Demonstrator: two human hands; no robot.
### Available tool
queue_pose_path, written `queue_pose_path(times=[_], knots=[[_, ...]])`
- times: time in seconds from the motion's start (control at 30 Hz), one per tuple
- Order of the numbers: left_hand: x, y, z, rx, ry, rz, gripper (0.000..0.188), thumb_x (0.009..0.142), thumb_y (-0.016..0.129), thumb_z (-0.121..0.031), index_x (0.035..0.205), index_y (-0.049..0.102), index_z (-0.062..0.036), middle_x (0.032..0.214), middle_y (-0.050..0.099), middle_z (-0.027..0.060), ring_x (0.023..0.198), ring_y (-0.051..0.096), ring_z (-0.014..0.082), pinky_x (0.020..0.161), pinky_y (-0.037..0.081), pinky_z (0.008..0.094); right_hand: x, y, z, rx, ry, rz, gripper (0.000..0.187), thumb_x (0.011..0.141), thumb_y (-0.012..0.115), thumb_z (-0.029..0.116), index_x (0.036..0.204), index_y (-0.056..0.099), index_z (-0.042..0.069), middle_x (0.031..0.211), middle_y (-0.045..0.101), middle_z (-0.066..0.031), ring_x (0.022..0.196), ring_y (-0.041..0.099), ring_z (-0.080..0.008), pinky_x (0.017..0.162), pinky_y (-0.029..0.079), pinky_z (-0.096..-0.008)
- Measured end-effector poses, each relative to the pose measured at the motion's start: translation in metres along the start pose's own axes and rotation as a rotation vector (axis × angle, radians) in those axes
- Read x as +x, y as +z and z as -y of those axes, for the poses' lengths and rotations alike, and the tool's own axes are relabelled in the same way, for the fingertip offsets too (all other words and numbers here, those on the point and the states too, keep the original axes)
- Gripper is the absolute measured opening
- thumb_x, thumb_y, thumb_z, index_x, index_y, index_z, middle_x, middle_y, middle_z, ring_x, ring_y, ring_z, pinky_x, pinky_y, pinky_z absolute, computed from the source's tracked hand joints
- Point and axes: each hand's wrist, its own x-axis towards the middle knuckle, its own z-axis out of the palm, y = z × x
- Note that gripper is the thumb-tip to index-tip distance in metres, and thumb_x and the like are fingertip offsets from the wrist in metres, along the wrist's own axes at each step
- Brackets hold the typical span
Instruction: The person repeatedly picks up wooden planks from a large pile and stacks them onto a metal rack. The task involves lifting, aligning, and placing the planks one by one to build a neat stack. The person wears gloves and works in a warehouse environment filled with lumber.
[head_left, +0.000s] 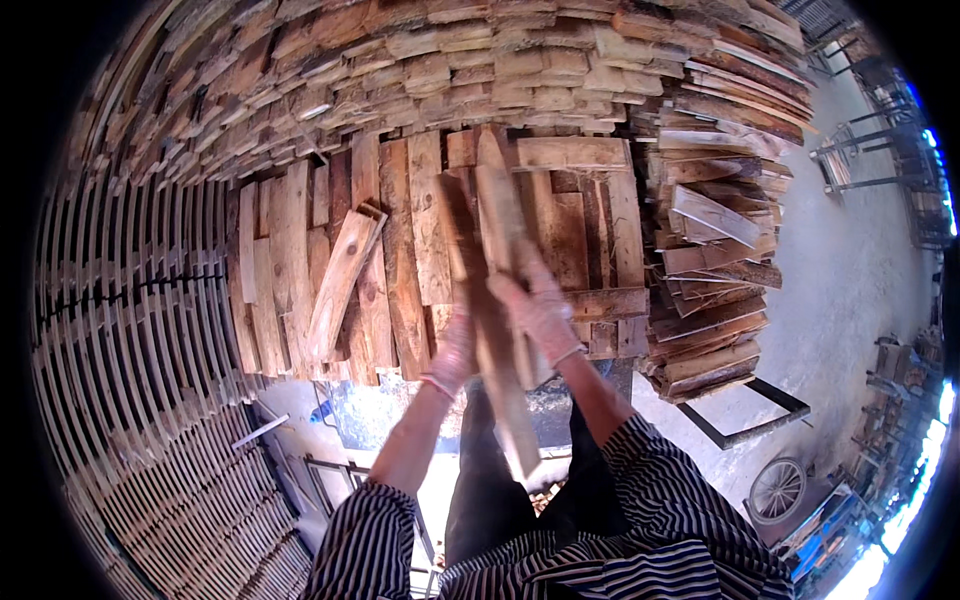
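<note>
While you lean over the stack, the head view shows both of your gloved hands on wood. Your right hand (540, 305) is closed around a light plank (500, 220), and your left hand (455, 350) grips a darker plank (490, 330) just beside it. Both boards run long-axis away from you, from near your waist up toward the top of the picture, tilted slightly left at the far end. They lie directly under your hands, over the flat layer of boards (400, 260) ahead of you; your right hand sits further along them than your left. One loose board (342, 275) lies askew on that layer, to your left. A taller pile of offcuts (715, 270) stands to your right, and rows of thin slats (130, 330) fill the left side.
</note>
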Motion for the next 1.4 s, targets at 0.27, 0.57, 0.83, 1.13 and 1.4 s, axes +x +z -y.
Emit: queue_pose_path(times=[0.27, 0.57, 0.83, 1.13, 1.4], knots=[[-0.005, 0.068, 0.004, -0.175, -0.199, 0.132, 0.110, 0.075, 0.053, -0.092, 0.148, 0.048, -0.0100, 0.145, 0.054, 0.0164, 0.127, 0.057, 0.0319, 0.102, 0.052, 0.0479, -0.002, -0.048, 0.031, -0.282, -0.012, 0.191, 0.113, 0.074, 0.086, 0.037, 0.163, 0.020, 0.009, 0.163, 0.035, -0.0181, 0.150, 0.032, -0.0391, 0.124, 0.029, -0.0436], [-0.024, 0.005, 0.190, -0.247, -0.404, 0.370, 0.100, 0.091, 0.027, -0.086, 0.158, 0.035, -0.0130, 0.150, 0.048, 0.0147, 0.128, 0.053, 0.0283, 0.105, 0.044, 0.0525, 0.062, -0.064, 0.015, -0.537, 0.126, -0.127, 0.100, 0.080, 0.082, 0.033, 0.161, 0.025, 0.021, 0.153, 0.037, -0.0303, 0.136, 0.048, -0.0417, 0.109, 0.047, -0.0473], [0.007, 0.004, 0.222, -1.030, -0.165, -0.036, 0.067, 0.104, 0.042, -0.059, 0.141, 0.042, -0.0034, 0.127, 0.055, 0.0182, 0.112, 0.057, 0.0388, 0.094, 0.054, 0.0576, 0.137, -0.001, -0.022, -0.638, -0.019, -0.053, 0.081, 0.095, 0.050, 0.063, 0.162, 0.020, 0.030, 0.162, 0.020, -0.0329, 0.144, 0.035, -0.0531, 0.111, 0.042, -0.0563], [0.018, 0.016, 0.173, -0.922, -0.178, -0.141, 0.055, 0.099, 0.052, -0.061, 0.135, 0.052, -0.0187, 0.136, 0.056, 0.0143, 0.124, 0.053, 0.0385, 0.096, 0.050, 0.0621, 0.170, -0.012, -0.029, -0.583, -0.011, 0.187, 0.093, 0.095, 0.052, 0.064, 0.165, 0.006, 0.025, 0.162, 0.013, -0.0365, 0.138, 0.046, -0.0428, 0.099, 0.051, -0.0471], [0.025, 0.022, 0.171, -0.941, -0.256, -0.023, 0.073, 0.092, 0.062, -0.066, 0.143, 0.044, -0.0175, 0.139, 0.053, 0.0156, 0.124, 0.052, 0.0393, 0.101, 0.046, 0.0611, 0.116, -0.019, -0.053, -0.553, -0.196, -0.129, 0.091, 0.091, 0.067, 0.048, 0.164, 0.017, 0.024, 0.167, 0.011, -0.0272, 0.142, 0.042, -0.0465, 0.101, 0.056, -0.0439]])
